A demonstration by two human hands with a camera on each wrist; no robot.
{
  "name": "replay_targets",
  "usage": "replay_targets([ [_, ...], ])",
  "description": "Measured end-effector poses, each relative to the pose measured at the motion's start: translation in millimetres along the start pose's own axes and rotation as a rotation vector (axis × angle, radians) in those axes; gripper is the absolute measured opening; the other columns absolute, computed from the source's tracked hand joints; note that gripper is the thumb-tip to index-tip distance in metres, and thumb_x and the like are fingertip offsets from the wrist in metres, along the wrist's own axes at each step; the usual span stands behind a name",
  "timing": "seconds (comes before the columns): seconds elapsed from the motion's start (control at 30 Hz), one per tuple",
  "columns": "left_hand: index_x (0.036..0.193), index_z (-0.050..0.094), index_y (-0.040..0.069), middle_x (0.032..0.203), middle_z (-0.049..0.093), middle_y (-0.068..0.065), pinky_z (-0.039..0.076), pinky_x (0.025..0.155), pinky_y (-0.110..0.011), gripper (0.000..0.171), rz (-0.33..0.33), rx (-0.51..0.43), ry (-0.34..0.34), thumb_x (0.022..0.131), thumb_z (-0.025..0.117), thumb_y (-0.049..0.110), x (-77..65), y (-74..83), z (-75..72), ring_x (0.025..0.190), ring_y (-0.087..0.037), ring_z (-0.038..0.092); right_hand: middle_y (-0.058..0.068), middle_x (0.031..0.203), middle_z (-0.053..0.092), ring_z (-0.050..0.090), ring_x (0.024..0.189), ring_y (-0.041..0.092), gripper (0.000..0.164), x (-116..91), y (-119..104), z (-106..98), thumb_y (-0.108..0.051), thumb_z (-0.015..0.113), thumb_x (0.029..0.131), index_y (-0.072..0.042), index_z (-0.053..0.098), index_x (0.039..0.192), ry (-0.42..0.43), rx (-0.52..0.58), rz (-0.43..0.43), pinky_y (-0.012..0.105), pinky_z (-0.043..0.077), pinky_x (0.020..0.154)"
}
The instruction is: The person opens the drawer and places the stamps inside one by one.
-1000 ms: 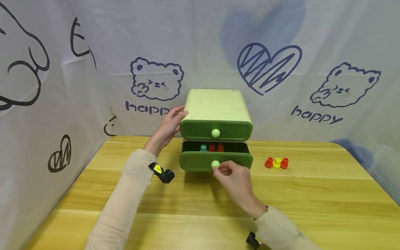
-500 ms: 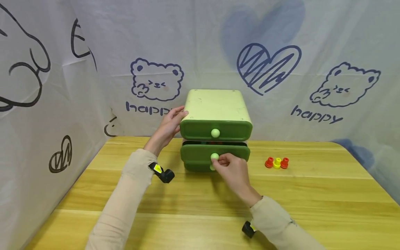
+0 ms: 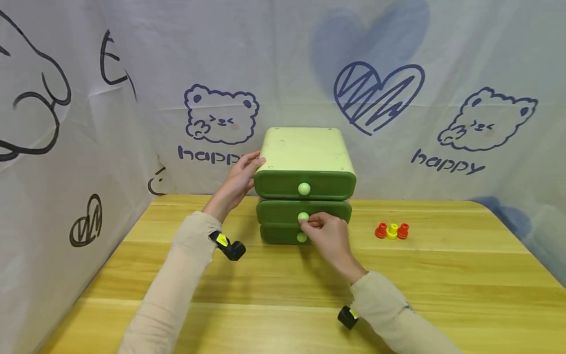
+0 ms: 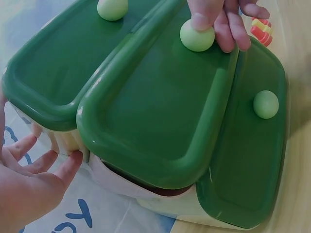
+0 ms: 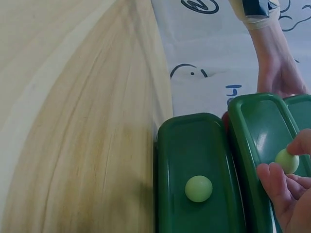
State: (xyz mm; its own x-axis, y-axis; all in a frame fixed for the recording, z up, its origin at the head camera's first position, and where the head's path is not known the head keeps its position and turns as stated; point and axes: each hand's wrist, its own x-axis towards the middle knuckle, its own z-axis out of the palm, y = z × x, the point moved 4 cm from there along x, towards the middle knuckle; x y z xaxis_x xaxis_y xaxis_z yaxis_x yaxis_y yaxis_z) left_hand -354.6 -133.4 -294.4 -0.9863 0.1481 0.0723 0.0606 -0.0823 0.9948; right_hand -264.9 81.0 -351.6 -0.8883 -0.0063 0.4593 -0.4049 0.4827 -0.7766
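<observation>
A three-drawer cabinet (image 3: pixel 307 147) with a pale yellow-green top and dark green fronts stands at the table's far middle. My right hand (image 3: pixel 331 241) pinches the round light-green knob (image 3: pixel 303 217) of the middle drawer (image 3: pixel 275 213) between thumb and fingers. In the left wrist view that drawer front (image 4: pixel 146 116) stands slightly proud, with a dark gap behind its edge. The top drawer (image 3: pixel 276 184) and bottom drawer (image 3: pixel 280 234) look closed. My left hand (image 3: pixel 236 182) rests against the cabinet's left side, fingers extended. The middle drawer's contents are hidden.
Right of the cabinet, two red pegs (image 3: pixel 381 231) (image 3: pixel 403 231) flank a yellow peg (image 3: pixel 392 231) on the wooden table (image 3: pixel 274 324). A white cloth (image 3: pixel 292 64) with drawings hangs behind and at the left.
The right hand has pushed the middle drawer inward, away from me, and the blue and red pieces inside have gone out of sight. The left hand keeps its place on the cabinet's side.
</observation>
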Motion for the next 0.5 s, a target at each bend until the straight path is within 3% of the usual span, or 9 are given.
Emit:
replay_targets([
  [0.5,0.151,0.028,0.007,0.147,0.033,-0.013,0.044,0.101,-0.031,0.063,-0.013,0.000,-0.010,0.098,0.054,0.030,-1.3,2.6,0.8,0.126,-0.029,0.045,0.008,0.073,0.070,0.062,0.052,0.012,0.016,5.5,3.0,3.0,-0.014,0.075,0.083,0.002,0.073,0.083,0.001,0.022,0.014,0.025,0.053,0.050],
])
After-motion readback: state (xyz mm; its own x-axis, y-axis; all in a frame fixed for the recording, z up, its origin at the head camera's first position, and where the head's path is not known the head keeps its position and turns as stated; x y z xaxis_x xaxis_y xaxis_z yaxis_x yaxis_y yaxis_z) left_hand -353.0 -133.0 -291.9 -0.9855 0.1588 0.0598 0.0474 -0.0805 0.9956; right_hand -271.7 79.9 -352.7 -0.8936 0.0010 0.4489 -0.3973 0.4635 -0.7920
